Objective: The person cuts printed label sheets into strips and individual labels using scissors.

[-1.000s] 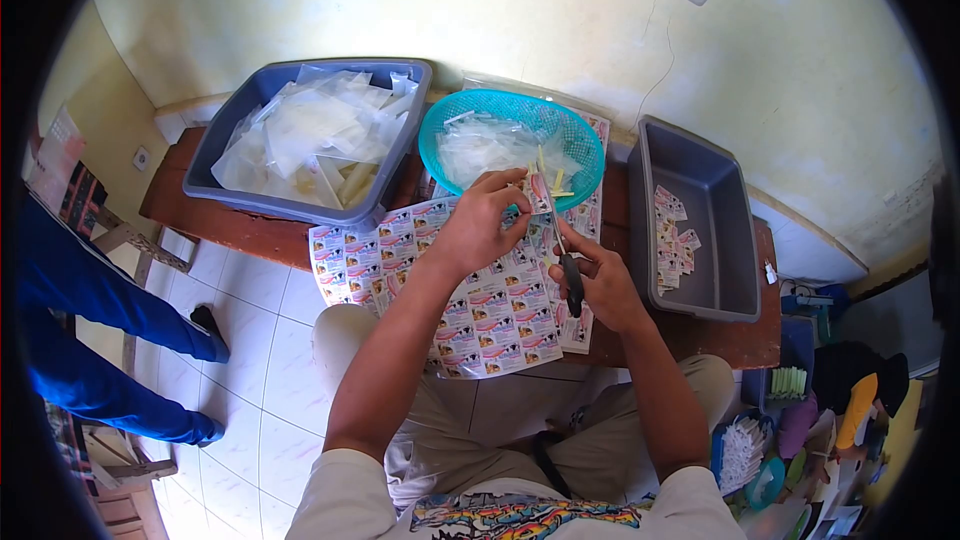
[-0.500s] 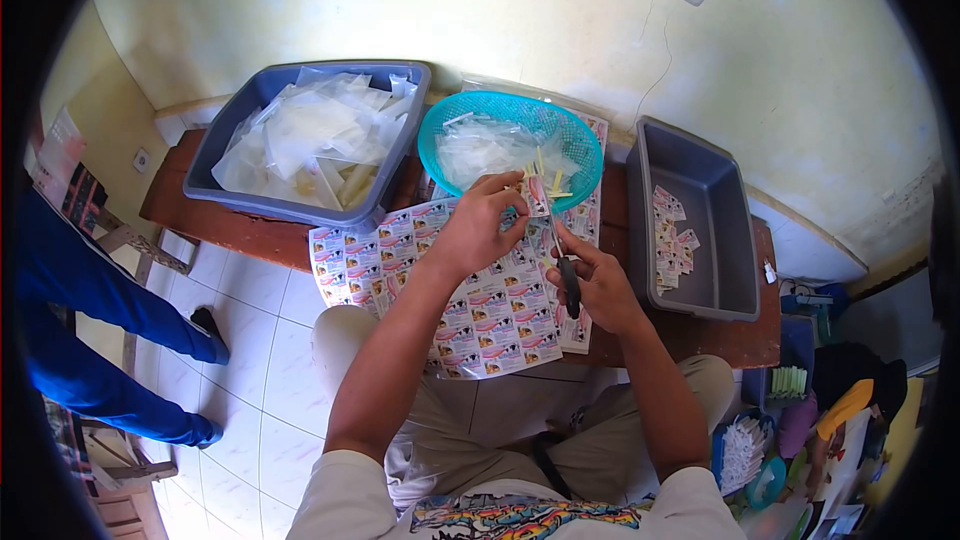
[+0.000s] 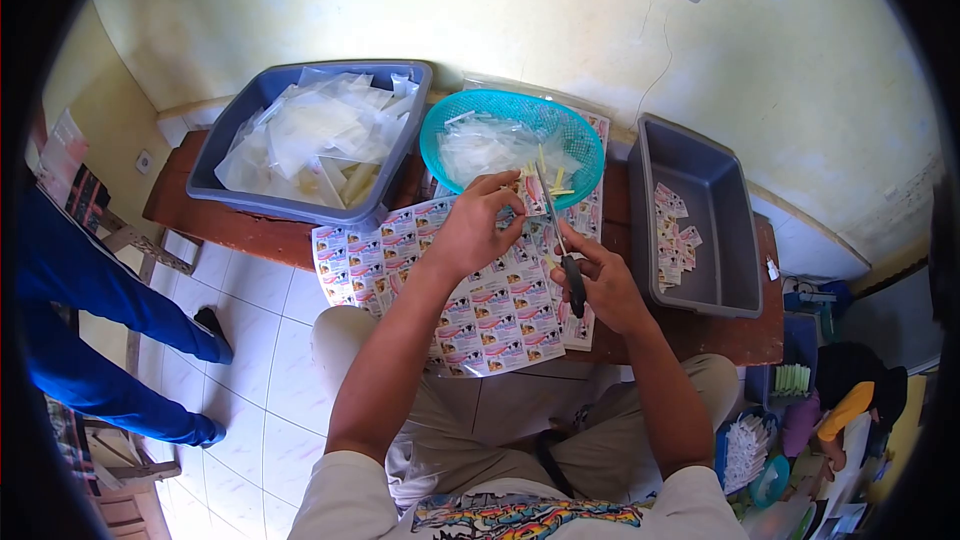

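Note:
My left hand (image 3: 487,225) pinches a small printed label (image 3: 530,193) over the near rim of the turquoise basket (image 3: 437,108). In my right hand (image 3: 603,285) is a pair of scissors (image 3: 572,282), fingers closed round the black handles. The blades point up and away from me, along the label's right edge. Clear plastic pieces and pale yellow-green strips (image 3: 562,192) lie in the basket. Under my hands spreads a large printed sheet (image 3: 490,325) with rows of labels, partly covered by my left forearm.
A grey-blue tub (image 3: 290,208) heaped with clear plastic bags stands at the left. At the right, a grey tub (image 3: 715,230) holds several cut labels (image 3: 672,230). Both rest on a brown bench (image 3: 240,232). A person in blue trousers (image 3: 110,290) stands at the left; another person (image 3: 850,415) is at the lower right.
The scissor blades have swung upright and now show as a longer line beside the label. My left hand has barely moved. The person at the lower right has shifted an arm.

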Demonstrator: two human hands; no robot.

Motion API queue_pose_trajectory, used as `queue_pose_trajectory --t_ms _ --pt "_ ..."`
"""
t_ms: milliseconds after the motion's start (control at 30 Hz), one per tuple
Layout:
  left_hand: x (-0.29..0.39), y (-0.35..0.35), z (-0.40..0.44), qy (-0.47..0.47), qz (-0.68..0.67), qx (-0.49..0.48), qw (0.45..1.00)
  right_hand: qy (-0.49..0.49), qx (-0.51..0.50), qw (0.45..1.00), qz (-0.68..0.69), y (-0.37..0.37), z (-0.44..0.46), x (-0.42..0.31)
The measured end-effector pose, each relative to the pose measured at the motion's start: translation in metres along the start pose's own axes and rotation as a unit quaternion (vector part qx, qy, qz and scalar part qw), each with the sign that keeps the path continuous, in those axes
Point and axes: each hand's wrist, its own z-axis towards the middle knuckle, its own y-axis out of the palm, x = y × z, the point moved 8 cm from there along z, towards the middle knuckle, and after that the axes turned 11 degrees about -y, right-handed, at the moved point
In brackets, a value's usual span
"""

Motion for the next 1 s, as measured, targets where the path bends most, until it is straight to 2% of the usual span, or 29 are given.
queue_pose_trajectory --t_ms 567,667,733,833,1000 --pt "-0.007 -0.011 -0.036 -0.017 0.026 -0.007 0.999 -0.052 -0.046 0.988 -0.139 0.001 -0.027 0.013" --pt "-0.006 -0.014 -0.041 -0.021 0.037 -0.013 0.999 -0.065 -0.057 0.979 -0.184 0.003 -0.032 0.011" --pt "-0.007 -0.014 -0.046 -0.016 0.042 -0.011 0.999 -0.068 -0.065 0.956 -0.278 0.004 -0.035 0.009" --pt "-0.008 -0.012 -0.051 -0.025 0.038 -0.018 0.999 -0.055 -0.067 0.934 -0.347 0.005 -0.039 0.014" --pt "-0.009 -0.015 -0.057 -0.034 0.046 -0.026 0.998 -0.084 -0.087 0.917 -0.381 0.010 -0.046 0.036"
